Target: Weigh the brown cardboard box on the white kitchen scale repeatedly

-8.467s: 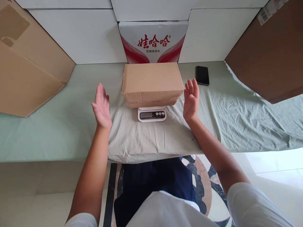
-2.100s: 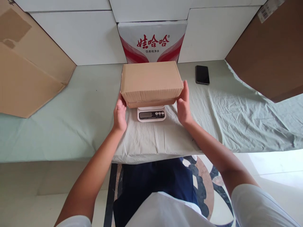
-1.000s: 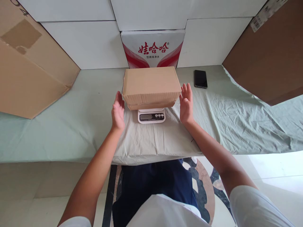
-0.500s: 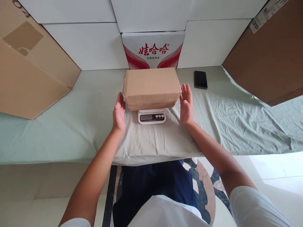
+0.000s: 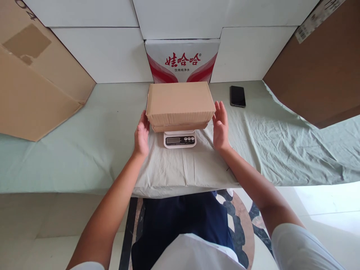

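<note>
A closed brown cardboard box [image 5: 180, 99] rests on a small white digital scale [image 5: 180, 139], whose display and buttons show below the box's front edge. My left hand [image 5: 141, 134] stands upright at the box's left side, palm inward, fingertips at its lower left corner. My right hand [image 5: 220, 125] stands the same way at the right side, a finger's width from the edge. Both hands have straight, spread fingers and hold nothing. I cannot tell whether either palm presses on the box.
The scale sits on a pale green cloth [image 5: 253, 150] over a table. A black phone [image 5: 237, 96] lies to the right. A red-and-white printed carton [image 5: 182, 62] stands behind the box. Large cardboard sheets lean at left [image 5: 36, 86] and right [image 5: 317, 71].
Both hands, which held the box's sides two seconds ago, drew a little apart and have now edged back in toward it. The box stays on the scale.
</note>
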Motion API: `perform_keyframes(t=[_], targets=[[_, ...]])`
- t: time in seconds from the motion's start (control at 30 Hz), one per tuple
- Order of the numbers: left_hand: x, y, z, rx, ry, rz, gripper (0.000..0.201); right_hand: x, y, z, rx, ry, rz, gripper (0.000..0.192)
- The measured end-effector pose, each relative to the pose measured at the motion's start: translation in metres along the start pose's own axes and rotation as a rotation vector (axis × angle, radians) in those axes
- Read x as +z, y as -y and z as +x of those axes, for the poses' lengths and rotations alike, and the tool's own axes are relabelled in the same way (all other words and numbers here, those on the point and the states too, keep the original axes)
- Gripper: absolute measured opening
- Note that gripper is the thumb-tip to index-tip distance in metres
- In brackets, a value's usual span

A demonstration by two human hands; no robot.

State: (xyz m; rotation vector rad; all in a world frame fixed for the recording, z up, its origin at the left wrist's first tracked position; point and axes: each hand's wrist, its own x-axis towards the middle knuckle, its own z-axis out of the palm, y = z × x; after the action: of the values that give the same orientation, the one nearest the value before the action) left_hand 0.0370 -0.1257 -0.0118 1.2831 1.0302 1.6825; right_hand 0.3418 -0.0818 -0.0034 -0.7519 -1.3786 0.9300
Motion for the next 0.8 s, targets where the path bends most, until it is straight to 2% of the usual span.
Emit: perform_keyframes(t=[0.53, 0.8], targets=[[0.0048, -0.0036, -0.0003, -0.032, -0.007, -0.012, 0.084, -0.0005, -0.0051, -0.0007, -0.002, 0.023, -0.049, 0.078], [0.0041, -0.0015, -0.0005, -0.034, 0.003, -0.012, 0.083, -0.0001, -0.0064, -0.0021, -0.022, 0.030, 0.005, 0.071]])
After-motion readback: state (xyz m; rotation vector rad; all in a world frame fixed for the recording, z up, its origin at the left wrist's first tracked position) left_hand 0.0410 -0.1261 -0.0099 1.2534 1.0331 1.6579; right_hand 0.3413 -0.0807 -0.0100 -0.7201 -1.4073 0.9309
